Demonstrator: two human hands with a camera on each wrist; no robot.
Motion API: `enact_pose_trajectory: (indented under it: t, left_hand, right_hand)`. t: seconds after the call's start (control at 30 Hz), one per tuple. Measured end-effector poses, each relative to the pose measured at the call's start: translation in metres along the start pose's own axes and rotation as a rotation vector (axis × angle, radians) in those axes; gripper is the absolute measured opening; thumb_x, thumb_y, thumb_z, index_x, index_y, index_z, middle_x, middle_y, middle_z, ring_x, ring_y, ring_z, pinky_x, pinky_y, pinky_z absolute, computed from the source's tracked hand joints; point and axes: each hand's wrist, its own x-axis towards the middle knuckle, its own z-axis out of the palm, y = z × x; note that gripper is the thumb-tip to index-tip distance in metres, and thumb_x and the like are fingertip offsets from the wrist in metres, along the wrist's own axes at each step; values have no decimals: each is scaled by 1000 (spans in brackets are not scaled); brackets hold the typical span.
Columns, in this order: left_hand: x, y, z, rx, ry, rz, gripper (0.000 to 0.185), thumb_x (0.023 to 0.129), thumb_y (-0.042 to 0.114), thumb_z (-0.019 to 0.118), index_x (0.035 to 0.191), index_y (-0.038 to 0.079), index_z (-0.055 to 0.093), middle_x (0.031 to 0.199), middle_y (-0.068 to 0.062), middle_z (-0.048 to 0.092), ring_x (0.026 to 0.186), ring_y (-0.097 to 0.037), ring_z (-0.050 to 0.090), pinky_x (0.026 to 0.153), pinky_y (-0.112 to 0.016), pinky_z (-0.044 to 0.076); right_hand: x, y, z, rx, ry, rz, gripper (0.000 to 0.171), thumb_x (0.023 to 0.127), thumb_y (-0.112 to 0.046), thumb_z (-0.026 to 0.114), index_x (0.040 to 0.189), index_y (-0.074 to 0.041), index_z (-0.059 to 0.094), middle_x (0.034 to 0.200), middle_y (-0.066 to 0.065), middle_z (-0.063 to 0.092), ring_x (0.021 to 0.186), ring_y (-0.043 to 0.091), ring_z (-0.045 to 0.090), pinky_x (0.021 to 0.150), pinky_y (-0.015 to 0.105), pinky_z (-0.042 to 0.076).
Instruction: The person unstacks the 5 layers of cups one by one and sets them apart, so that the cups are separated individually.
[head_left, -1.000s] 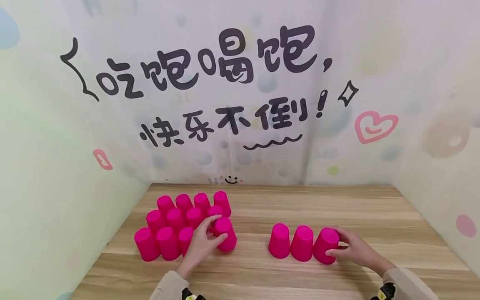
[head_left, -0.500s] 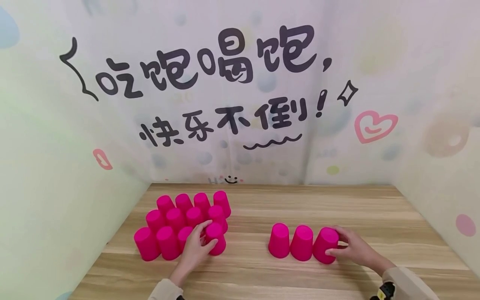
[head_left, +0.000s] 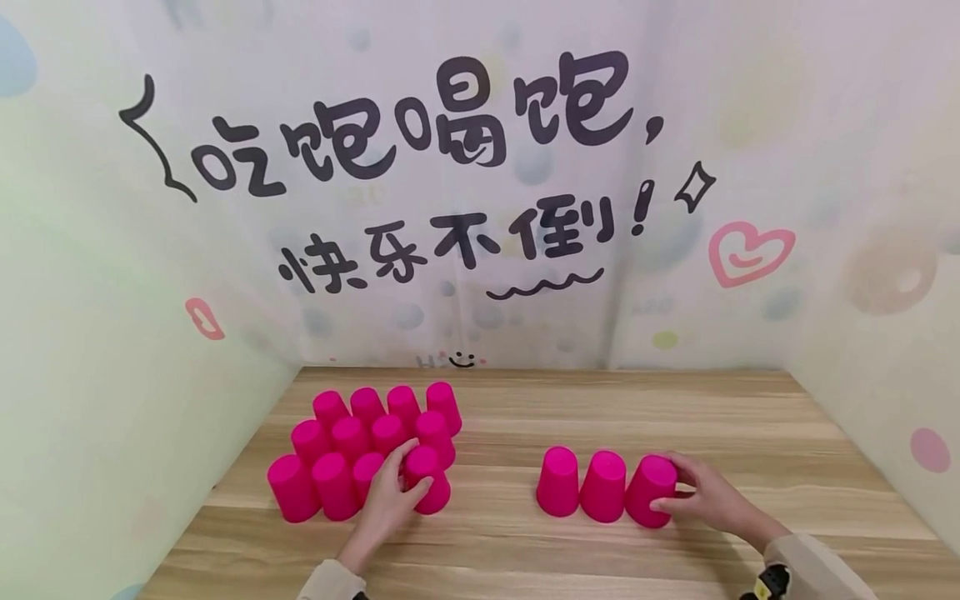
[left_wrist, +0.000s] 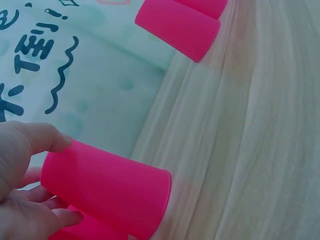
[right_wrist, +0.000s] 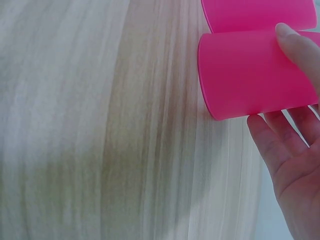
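Note:
Several upside-down pink cups form a tight cluster (head_left: 352, 433) on the left of the wooden table (head_left: 525, 542). My left hand (head_left: 390, 492) grips the front-right cup (head_left: 429, 482) of that cluster, thumb and fingers curled round it; the left wrist view shows the same cup (left_wrist: 107, 187) in my left hand (left_wrist: 20, 195). On the right stands a row of three pink cups (head_left: 603, 487). My right hand (head_left: 693, 492) holds the rightmost cup (head_left: 651, 490), and in the right wrist view this cup (right_wrist: 255, 75) sits between thumb and fingers of my right hand (right_wrist: 292, 125).
Printed backdrop walls (head_left: 465, 208) close the table in at the back and both sides. Bare wood lies between the two cup groups (head_left: 495, 492) and along the front edge. In the left wrist view another pink cup (left_wrist: 177, 25) stands farther off.
My left hand has slid its cup leftward and back, from standing apart to against the cluster's front row. The right hand and its cup have stayed put.

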Motion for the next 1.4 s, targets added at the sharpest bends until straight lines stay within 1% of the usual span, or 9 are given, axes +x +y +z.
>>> enact_pose_trajectory:
  t: [0.17,0.37,0.53,0.67,0.73,0.9,1.03,1.23,1.4]
  left_hand:
    - [6,9,-2,-5,9,48,59,78,11,67,128,-1,39,126,-17,45,113,-33,43,89,-44,41]
    - [23,37,4,-32,17,160,59,77,8,67,129,2,40,129,-13,43,115,-33,41,93,-48,36]
    - [35,59,28,-65,-27,265,56,77,6,66,128,1,42,128,-13,44,118,-29,39,94,-47,36]
    - [40,72,55,-113,-68,335,53,77,5,66,125,-1,44,124,-15,47,115,-29,42,92,-47,37]
    - [41,76,70,-127,-98,348,53,77,6,66,124,-2,44,123,-15,48,114,-28,43,91,-46,38]
    - [38,78,104,-108,-221,294,55,78,14,67,126,3,44,123,-11,47,114,-23,43,92,-39,39]
    - [32,73,123,-99,-301,242,54,77,14,68,125,3,45,119,-11,48,109,-25,46,88,-33,44]
    - [26,60,134,-145,-347,159,49,78,12,68,121,3,48,112,-6,51,100,-21,52,81,-34,47]
    - [26,56,138,-179,-343,161,48,78,14,67,121,4,48,111,-4,51,101,-18,50,80,-29,47]
  right_hand:
    - [0,-1,0,-8,3,0,57,71,-21,73,116,6,49,102,15,58,89,-1,54,74,23,49]
    - [-1,-1,0,-7,25,-74,56,71,-17,74,114,9,49,100,13,59,89,-1,54,73,24,50]
    - [-1,0,1,5,36,-89,54,70,-15,74,113,9,49,98,10,59,89,-2,54,72,23,50]
    - [-2,1,2,32,22,-101,55,72,-12,73,114,10,47,99,12,59,89,-2,54,70,22,50]
    - [-2,2,2,48,19,-109,54,72,-10,72,115,11,47,99,12,59,89,-2,54,69,22,50]
    - [-2,3,3,55,21,-127,54,72,-9,72,114,12,47,98,9,59,89,-2,54,69,22,50]
    - [-1,3,3,61,15,-123,54,72,-9,72,115,11,46,99,9,59,90,-3,54,69,21,50]
    - [-1,4,3,62,11,-123,55,72,-10,72,115,12,46,99,8,58,90,-3,54,69,21,50]
    - [-1,3,2,54,11,-106,56,72,-11,72,116,11,46,100,12,58,90,-3,53,69,21,50]
